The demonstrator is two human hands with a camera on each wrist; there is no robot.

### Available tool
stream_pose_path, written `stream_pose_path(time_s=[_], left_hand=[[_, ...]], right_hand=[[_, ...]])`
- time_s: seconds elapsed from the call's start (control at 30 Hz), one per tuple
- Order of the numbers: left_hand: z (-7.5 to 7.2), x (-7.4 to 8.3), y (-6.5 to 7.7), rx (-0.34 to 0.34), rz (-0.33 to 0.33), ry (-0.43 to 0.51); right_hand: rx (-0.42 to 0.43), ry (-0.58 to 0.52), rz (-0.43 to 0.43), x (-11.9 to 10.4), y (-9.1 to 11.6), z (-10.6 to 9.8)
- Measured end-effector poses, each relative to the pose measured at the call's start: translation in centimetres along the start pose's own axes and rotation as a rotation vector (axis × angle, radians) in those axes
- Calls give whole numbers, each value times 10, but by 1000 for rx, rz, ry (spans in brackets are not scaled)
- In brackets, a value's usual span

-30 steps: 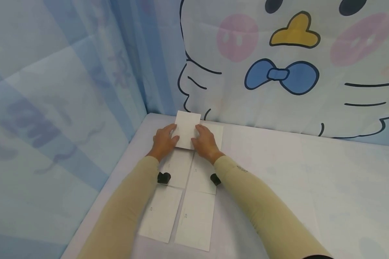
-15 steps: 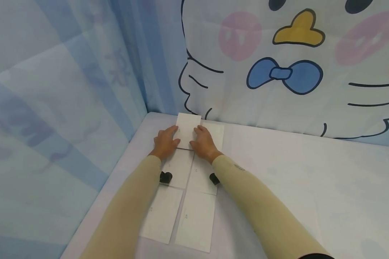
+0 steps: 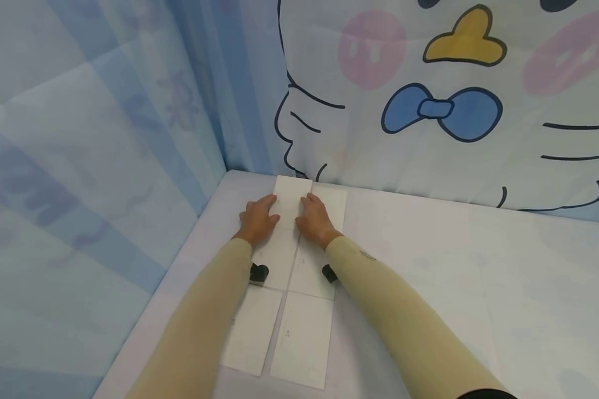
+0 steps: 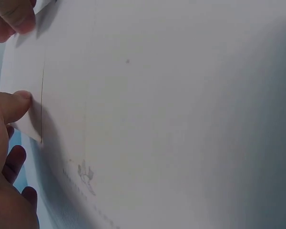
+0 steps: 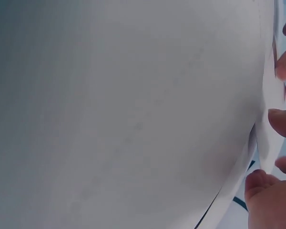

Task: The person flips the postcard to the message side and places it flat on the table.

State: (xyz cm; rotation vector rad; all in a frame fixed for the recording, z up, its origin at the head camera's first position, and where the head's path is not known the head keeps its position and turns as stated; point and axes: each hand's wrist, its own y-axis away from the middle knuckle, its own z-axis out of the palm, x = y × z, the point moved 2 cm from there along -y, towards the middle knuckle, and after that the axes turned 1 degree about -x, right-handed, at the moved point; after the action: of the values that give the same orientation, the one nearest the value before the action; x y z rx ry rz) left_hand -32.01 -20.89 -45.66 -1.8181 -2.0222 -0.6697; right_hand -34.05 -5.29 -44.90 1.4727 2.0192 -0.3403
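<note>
At the far left of the table, both hands hold a plain white card [image 3: 290,202] by its opposite long sides. My left hand [image 3: 257,221] has its thumb and index fingertip at the left edge. On the right edge are the fingertips of my right hand [image 3: 315,220]. The card lies close over the table, its near edge meeting another white card [image 3: 278,260]. In the left wrist view the left thumb [image 4: 14,105] overlaps the card near a corner, and the right wrist view shows fingers [image 5: 281,121] from both hands along the card's edge.
More white cards form two columns: one [image 3: 331,202] beside the held card, one [image 3: 313,271] under the right forearm and two nearer, a left card [image 3: 252,332] and a right card [image 3: 301,341]. A printed curtain [image 3: 379,149] stands behind the white table [image 3: 454,288], another along its left.
The held card has come down and slightly toward me and right, so the shadowed gap at its near edge has closed. Both hands stay at its sides.
</note>
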Motion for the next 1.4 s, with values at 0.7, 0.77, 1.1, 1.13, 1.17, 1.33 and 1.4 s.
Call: stream_pose_path(time_s=[0.7,0.77,1.1,1.13,1.17,1.33,1.4], left_hand=[[11,-1,4,-4,-50,-40],[11,1,4,-4,-64,-33],[14,7,5,43,-45,-21],[14,8,5,52,-35,-18],[14,8,5,59,-23,-19],[5,10,12,44,23,-33],[1,11,21,29,44,-44]], right_hand=[[-68,51,-28,4,3,4],[-66,60,-35,3,4,5],[-15,35,-52,4,7,4],[-1,14,-53,5,7,3],[11,-1,-61,5,9,1],[41,-29,-117,5,26,-15],[33,-23,-143,6,37,-20]])
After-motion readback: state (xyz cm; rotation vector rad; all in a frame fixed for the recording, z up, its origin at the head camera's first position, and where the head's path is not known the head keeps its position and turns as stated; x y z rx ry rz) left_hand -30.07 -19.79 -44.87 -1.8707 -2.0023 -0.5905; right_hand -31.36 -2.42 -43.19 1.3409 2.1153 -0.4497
